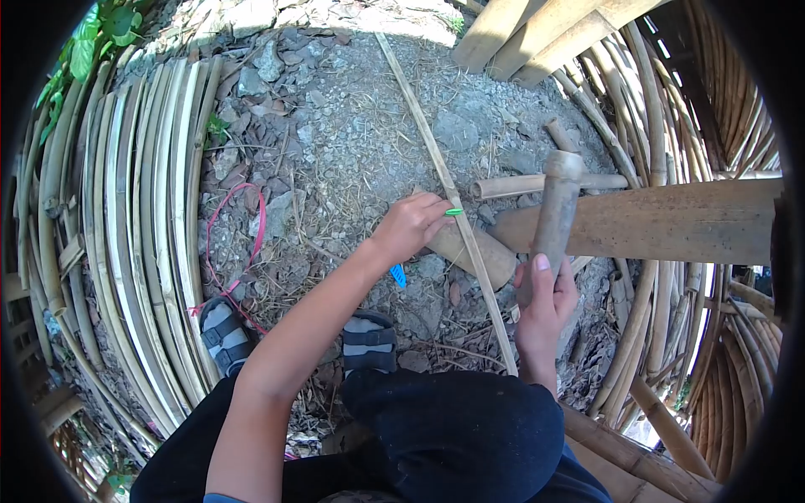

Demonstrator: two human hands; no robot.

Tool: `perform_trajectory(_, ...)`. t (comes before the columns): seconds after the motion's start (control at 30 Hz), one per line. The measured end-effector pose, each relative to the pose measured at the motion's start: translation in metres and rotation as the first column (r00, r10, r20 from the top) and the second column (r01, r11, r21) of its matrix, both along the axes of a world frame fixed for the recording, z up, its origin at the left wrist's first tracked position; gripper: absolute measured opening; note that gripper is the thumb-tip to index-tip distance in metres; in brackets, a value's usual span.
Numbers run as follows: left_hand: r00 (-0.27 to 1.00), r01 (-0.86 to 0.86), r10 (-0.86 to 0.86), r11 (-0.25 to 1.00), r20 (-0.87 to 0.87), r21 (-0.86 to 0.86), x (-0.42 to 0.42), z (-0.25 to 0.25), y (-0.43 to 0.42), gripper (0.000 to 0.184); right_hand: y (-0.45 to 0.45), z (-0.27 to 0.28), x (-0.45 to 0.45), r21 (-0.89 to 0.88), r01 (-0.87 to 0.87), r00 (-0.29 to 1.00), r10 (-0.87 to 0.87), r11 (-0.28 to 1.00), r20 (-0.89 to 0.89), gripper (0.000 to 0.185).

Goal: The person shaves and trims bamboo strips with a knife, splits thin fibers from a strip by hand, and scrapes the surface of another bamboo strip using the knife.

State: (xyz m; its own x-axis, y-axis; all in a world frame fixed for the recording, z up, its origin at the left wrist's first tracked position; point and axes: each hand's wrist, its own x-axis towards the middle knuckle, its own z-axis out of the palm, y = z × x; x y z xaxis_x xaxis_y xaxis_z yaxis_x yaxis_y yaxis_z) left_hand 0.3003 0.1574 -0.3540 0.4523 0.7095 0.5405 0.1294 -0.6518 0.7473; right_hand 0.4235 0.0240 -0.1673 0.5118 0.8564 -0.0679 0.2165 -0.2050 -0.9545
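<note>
My left hand (409,226) is closed at a long, thin bamboo strip (482,264), its fingertips pinching a small bright green piece (454,212) against the strip. The kind of green piece cannot be made out. Under the strip lies a short bamboo log (480,254), partly hidden by my left hand. My right hand (545,303) grips a short, thick bamboo tube (560,201) at its lower end, holding it up to the right of the strip. Below my left wrist a small blue object (398,275) shows, its kind unclear.
Many split bamboo strips (138,226) lie side by side at left. A pink band (262,220) loops over the stony ground near my sandals (369,342). A wide bamboo piece (662,220) and a thin bamboo pole (511,186) lie at right. Large bamboo poles (545,42) stand beyond.
</note>
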Motion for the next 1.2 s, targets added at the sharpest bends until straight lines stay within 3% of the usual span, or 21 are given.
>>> perform_trajectory(0.03, 1.000, 0.023, -0.022, 0.999, -0.020, 0.023, -0.001, -0.002, -0.002, 0.021, -0.002, 0.000, 0.000, 0.133, 0.073, 0.997, -0.071, 0.988, -0.017, 0.025)
perform_trajectory(0.1, 0.999, 0.029, -0.029, 1.000, -0.017, 0.010, -0.002, -0.001, -0.003, 0.021, -0.003, -0.005, -0.005, 0.102, 0.011, 0.996, -0.020, 0.995, 0.090, 0.025)
perform_trajectory(0.13, 1.000, 0.028, -0.028, 1.000, -0.008, -0.002, -0.001, 0.000, -0.003, 0.021, -0.003, -0.006, -0.007, 0.065, -0.056, 0.979, 0.042, 0.996, 0.200, 0.026)
perform_trajectory(0.17, 1.000, 0.026, -0.026, 1.000, -0.005, 0.001, 0.000, 0.001, -0.002, 0.021, -0.002, -0.002, -0.009, -0.221, -0.126, 0.970, 0.167, 0.967, 0.177, 0.028)
perform_trajectory(0.2, 0.999, 0.032, -0.032, 0.999, 0.002, 0.010, 0.000, 0.002, -0.002, 0.022, -0.003, 0.001, -0.008, -0.222, -0.129, 0.969, 0.170, 0.967, 0.180, 0.028)
perform_trajectory(0.3, 0.999, 0.041, -0.041, 0.999, -0.009, 0.009, 0.000, 0.000, -0.002, 0.023, -0.004, 0.011, -0.007, 0.062, -0.062, 0.969, 0.045, 0.996, 0.243, 0.033)
perform_trajectory(0.4, 0.998, 0.055, -0.055, 0.998, -0.024, 0.012, 0.001, 0.001, -0.001, 0.023, -0.010, 0.005, -0.005, 0.152, -0.152, 0.909, 0.078, 0.977, 0.408, 0.033)
perform_trajectory(0.43, 0.999, 0.049, -0.049, 0.999, -0.025, 0.014, 0.002, 0.001, -0.001, 0.023, -0.005, 0.011, -0.016, -0.080, -0.124, 0.866, 0.148, 0.989, 0.477, 0.033)
perform_trajectory(0.6, 0.999, 0.031, -0.030, 1.000, -0.043, 0.005, 0.002, 0.000, 0.000, 0.020, -0.007, 0.007, -0.004, 0.002, -0.046, 0.957, 0.043, 0.999, 0.286, 0.034)
perform_trajectory(0.67, 0.998, 0.040, -0.038, 0.999, -0.048, 0.031, 0.002, 0.002, 0.000, 0.020, -0.008, 0.002, 0.000, 0.264, -0.083, 0.949, -0.005, 0.961, 0.316, 0.035)
perform_trajectory(0.7, 0.997, 0.044, -0.043, 0.999, -0.061, 0.016, 0.001, 0.004, -0.001, 0.020, -0.008, -0.002, -0.003, 0.123, -0.090, 0.899, 0.027, 0.988, 0.437, 0.035)
perform_trajectory(0.73, 0.997, 0.043, -0.043, 0.999, -0.071, 0.002, 0.002, 0.005, 0.000, 0.020, -0.007, 0.000, -0.001, 0.128, -0.090, 0.897, 0.025, 0.988, 0.442, 0.035)
perform_trajectory(0.8, 0.997, 0.044, -0.043, 0.999, -0.062, 0.011, 0.002, 0.005, 0.003, 0.020, -0.003, 0.002, 0.004, -0.344, -0.080, 0.953, 0.172, 0.936, 0.248, 0.035)
perform_trajectory(0.83, 0.997, 0.045, -0.044, 0.999, -0.061, 0.007, 0.001, 0.002, 0.002, 0.020, -0.003, 0.007, 0.001, -0.156, -0.049, 0.929, 0.103, 0.987, 0.357, 0.032)
perform_trajectory(0.87, 0.997, 0.044, -0.044, 0.999, -0.064, -0.005, 0.001, -0.001, -0.001, 0.020, -0.004, 0.009, 0.000, -0.167, -0.051, 0.930, 0.108, 0.985, 0.352, 0.032)
perform_trajectory(0.93, 0.998, 0.046, -0.044, 0.998, -0.044, 0.042, 0.003, -0.001, 0.002, 0.021, -0.004, 0.013, -0.001, 0.245, -0.009, 0.977, -0.044, 0.970, 0.209, 0.030)
perform_trajectory(1.0, 0.997, 0.049, -0.047, 0.998, -0.060, 0.028, 0.002, 0.002, 0.001, 0.021, -0.006, 0.004, 0.005, 0.225, -0.052, 0.943, -0.027, 0.973, 0.332, 0.028)
perform_trajectory(1.07, 0.996, 0.047, -0.046, 0.999, -0.074, 0.015, 0.002, 0.004, 0.004, 0.021, -0.001, 0.007, 0.003, -0.360, -0.073, 0.951, 0.173, 0.930, 0.256, 0.027)
perform_trajectory(1.1, 0.996, 0.052, -0.050, 0.998, -0.074, 0.029, 0.002, 0.003, 0.005, 0.021, 0.000, 0.009, 0.002, -0.179, -0.054, 0.943, 0.110, 0.982, 0.315, 0.026)
perform_trajectory(1.13, 0.996, 0.055, -0.052, 0.998, -0.075, 0.036, 0.001, 0.000, 0.003, 0.021, 0.002, 0.013, 0.002, -0.185, -0.062, 0.942, 0.119, 0.981, 0.314, 0.026)
perform_trajectory(1.2, 0.996, 0.055, -0.053, 0.998, -0.075, 0.026, 0.001, -0.002, -0.002, 0.021, -0.001, 0.021, 0.004, 0.216, -0.021, 0.959, -0.042, 0.976, 0.282, 0.026)
